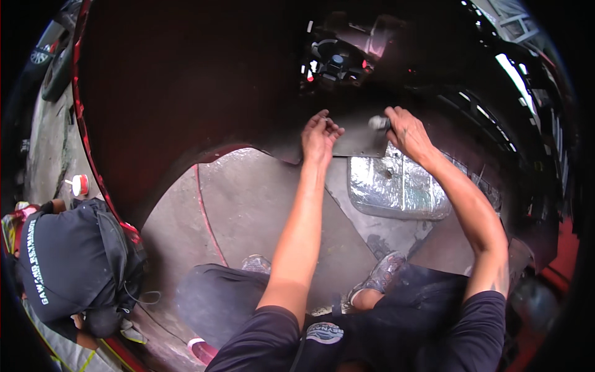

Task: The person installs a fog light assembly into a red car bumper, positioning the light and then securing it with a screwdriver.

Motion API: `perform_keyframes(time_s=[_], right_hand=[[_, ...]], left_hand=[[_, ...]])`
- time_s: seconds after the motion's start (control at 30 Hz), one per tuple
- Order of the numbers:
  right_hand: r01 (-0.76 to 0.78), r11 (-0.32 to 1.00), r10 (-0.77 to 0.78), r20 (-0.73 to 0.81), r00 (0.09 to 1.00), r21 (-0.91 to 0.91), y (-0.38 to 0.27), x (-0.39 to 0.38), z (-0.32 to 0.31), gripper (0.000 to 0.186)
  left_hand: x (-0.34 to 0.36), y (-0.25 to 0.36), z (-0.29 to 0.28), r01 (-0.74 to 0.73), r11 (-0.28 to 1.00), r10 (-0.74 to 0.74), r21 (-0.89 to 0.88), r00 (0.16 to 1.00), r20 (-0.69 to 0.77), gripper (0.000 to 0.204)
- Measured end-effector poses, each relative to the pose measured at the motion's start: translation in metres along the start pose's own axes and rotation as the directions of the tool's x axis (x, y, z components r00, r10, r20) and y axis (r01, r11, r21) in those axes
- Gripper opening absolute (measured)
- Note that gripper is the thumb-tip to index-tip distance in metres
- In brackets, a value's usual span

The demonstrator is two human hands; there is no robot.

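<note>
My left hand (pixel 319 137) is raised at a dark car body panel (pixel 173 74), near the lower edge of its grey, dulled strip (pixel 353 142); its fingers are curled, with something small between them that I cannot make out. My right hand (pixel 406 130) grips a small cylindrical object (pixel 379 123) with a pale, metallic-looking end, held against or just in front of the same strip, right of my left hand. Beneath the panel's edge lies a silver, foil-like rectangular piece (pixel 396 192).
A co-worker (pixel 74 260) in dark clothing is bent over at the left, near a red-and-white can (pixel 80 185). A red hose (pixel 204 217) runs across the concrete floor (pixel 235 192). My knees and shoes (pixel 381 279) are below. A red surface (pixel 561 248) stands at the right.
</note>
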State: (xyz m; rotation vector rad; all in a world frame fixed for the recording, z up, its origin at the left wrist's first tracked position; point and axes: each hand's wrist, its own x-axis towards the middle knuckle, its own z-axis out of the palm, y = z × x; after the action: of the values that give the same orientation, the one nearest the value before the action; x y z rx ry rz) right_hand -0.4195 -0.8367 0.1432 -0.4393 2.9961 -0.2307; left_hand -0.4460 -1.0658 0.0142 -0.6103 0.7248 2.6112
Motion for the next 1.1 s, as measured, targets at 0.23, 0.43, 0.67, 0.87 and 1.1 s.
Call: perform_keyframes(time_s=[0.23, 0.43, 0.67, 0.87, 1.1], right_hand=[[0.43, 0.893, -0.418, -0.106, 0.902, 0.132, -0.092, -0.08, -0.102, 0.047], [0.598, 0.754, -0.542, -0.258, 0.8, 0.271, -0.113, -0.111, -0.125, 0.031], [0.624, 0.72, -0.549, -0.301, 0.78, 0.304, -0.114, -0.116, -0.119, 0.028], [0.624, 0.719, -0.559, -0.28, 0.781, 0.307, -0.113, -0.121, -0.122, 0.032], [0.611, 0.727, -0.547, -0.273, 0.791, 0.314, -0.112, -0.125, -0.119, 0.032]], left_hand=[[-0.013, 0.004, 0.038, -0.046, 0.998, 0.048, -0.036, 0.997, 0.065, 0.019], [-0.025, 0.018, 0.042, -0.05, 0.995, 0.062, -0.091, 0.989, 0.133, 0.016], [-0.049, 0.018, 0.064, 0.075, 0.947, -0.007, -0.311, 0.977, 0.213, 0.015], [-0.057, 0.024, 0.068, 0.09, 0.947, -0.021, -0.309, 0.975, 0.22, 0.016], [-0.056, 0.029, 0.067, 0.112, 0.942, -0.031, -0.317, 0.968, 0.248, 0.015]])
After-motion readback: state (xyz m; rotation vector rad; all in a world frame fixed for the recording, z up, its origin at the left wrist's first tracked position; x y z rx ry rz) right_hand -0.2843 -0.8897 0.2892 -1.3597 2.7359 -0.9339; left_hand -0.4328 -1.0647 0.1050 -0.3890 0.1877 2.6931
